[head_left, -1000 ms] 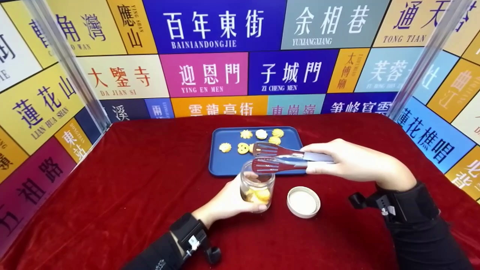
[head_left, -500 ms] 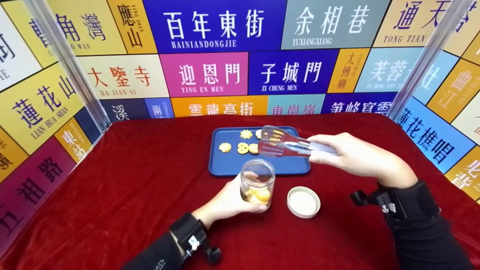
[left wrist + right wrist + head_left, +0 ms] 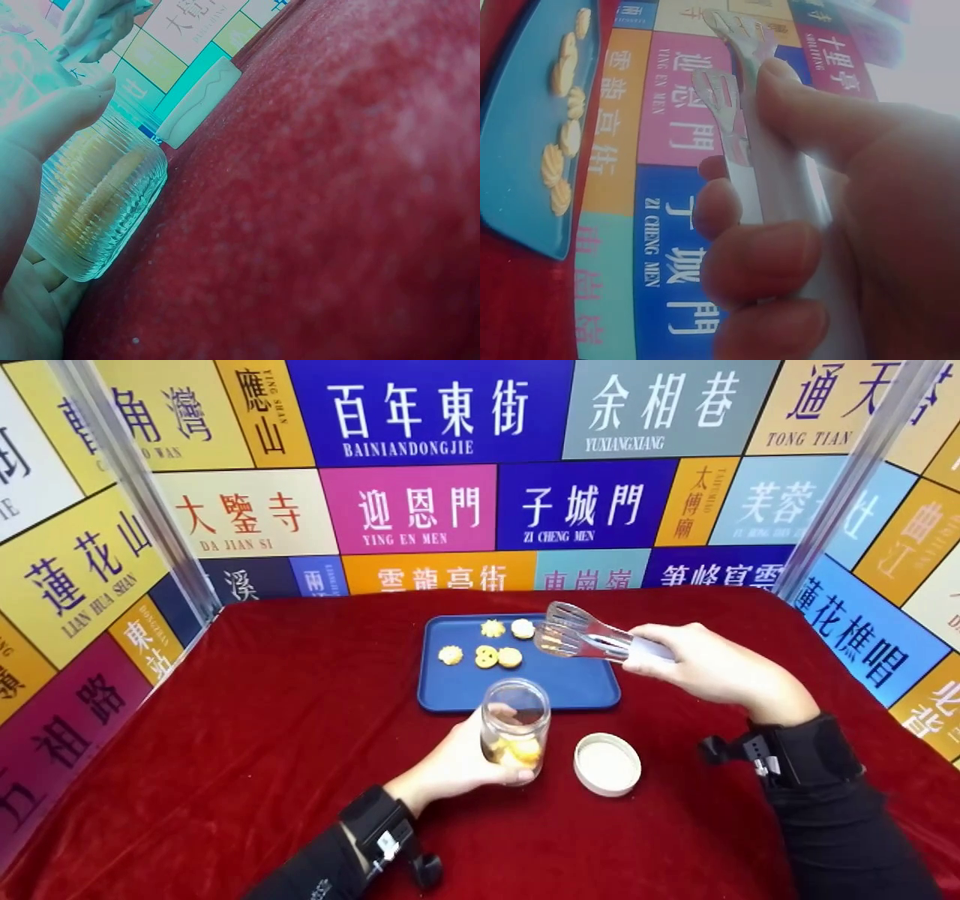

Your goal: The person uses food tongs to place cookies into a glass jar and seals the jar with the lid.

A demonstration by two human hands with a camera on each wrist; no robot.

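My left hand [image 3: 461,761] grips a clear ribbed jar [image 3: 516,720] around its side; the jar stands upright without its lid, and yellow cookies [image 3: 105,184] lie in its bottom. My right hand [image 3: 701,664] holds metal serving tongs [image 3: 581,631] by their pale handles. Between the slotted heads of the tongs nothing shows in the right wrist view. In the head view the heads overlap the right part of a blue tray [image 3: 465,694], covering some of the cookies there. Several more cookies [image 3: 486,657] rest on the tray, some piped and one pretzel-shaped.
A round whitish lid [image 3: 607,765] lies to the right of the jar. Red cloth [image 3: 285,697] covers the table. Panels with printed place names [image 3: 420,506] stand behind and at both sides, joined by metal posts [image 3: 847,480].
The right hand has carried the tongs from over the jar's mouth up and back to the right part of the tray; their heads have come closer together. The left hand and jar have stayed put.
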